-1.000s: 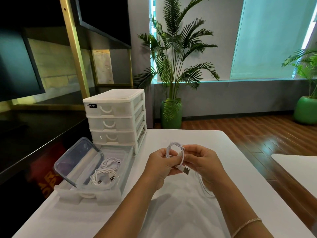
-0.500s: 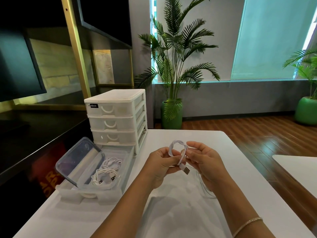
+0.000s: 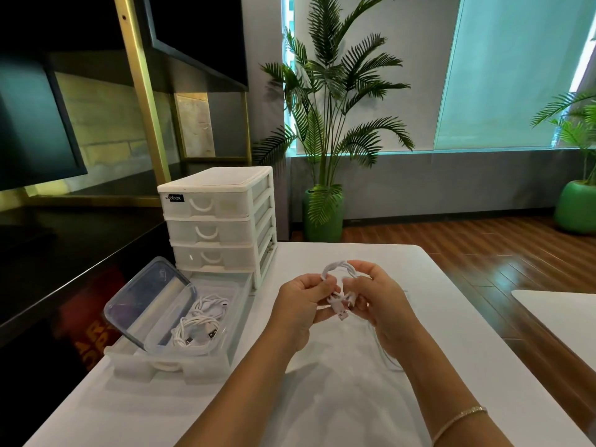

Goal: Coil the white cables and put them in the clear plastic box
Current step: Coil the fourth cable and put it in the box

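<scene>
Head view: left hand (image 3: 301,304) and right hand (image 3: 377,301) both pinch a coiled cable (image 3: 338,269) with curled fingers, right of the box (image 3: 232,304).

You have a single view, a wide-angle camera worn on your head, looking forward and down over a white table (image 3: 322,398). Your forearms enter from the bottom edge and your left hand (image 3: 303,304) and right hand (image 3: 380,301) meet close below the lens, near the frame's centre. The drawer unit (image 3: 219,221) sits left of centre, a bit farther off. Beyond the table's far edge the view reaches a potted palm (image 3: 325,130) and the window wall. Straight lines bow toward the frame's edges.
</scene>
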Tool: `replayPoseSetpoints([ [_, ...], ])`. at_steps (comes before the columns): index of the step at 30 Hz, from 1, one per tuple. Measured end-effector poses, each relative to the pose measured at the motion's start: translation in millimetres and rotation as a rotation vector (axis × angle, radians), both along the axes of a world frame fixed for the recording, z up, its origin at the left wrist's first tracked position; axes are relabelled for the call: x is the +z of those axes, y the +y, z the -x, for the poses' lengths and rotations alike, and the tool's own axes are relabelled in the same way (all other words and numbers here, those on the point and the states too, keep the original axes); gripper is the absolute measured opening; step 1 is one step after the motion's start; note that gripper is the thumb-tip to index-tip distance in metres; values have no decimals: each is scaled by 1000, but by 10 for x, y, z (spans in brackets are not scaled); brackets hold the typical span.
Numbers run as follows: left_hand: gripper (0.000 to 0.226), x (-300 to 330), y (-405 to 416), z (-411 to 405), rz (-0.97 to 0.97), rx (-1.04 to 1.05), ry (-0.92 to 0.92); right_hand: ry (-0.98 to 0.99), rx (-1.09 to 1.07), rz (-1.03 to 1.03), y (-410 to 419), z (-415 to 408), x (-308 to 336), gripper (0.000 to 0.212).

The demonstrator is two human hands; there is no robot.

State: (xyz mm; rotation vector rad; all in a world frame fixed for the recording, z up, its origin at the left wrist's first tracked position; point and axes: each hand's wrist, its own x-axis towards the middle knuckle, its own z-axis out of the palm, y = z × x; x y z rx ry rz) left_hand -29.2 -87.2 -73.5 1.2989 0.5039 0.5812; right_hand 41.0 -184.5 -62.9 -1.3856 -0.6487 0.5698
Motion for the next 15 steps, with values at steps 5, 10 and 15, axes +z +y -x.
replayPoseSetpoints([
  [5, 16, 2, -1, -25, 24, 102, -3, -91, -7, 8, 34, 27, -33, 28],
  [10, 14, 6, 6, -24, -38, 124, -5, -86, 13, 15, -7, 18, -15, 36],
  [15, 13, 11, 41, -6, -47, 96, -7, -68, 39, 3, -55, -7, -14, 31],
])
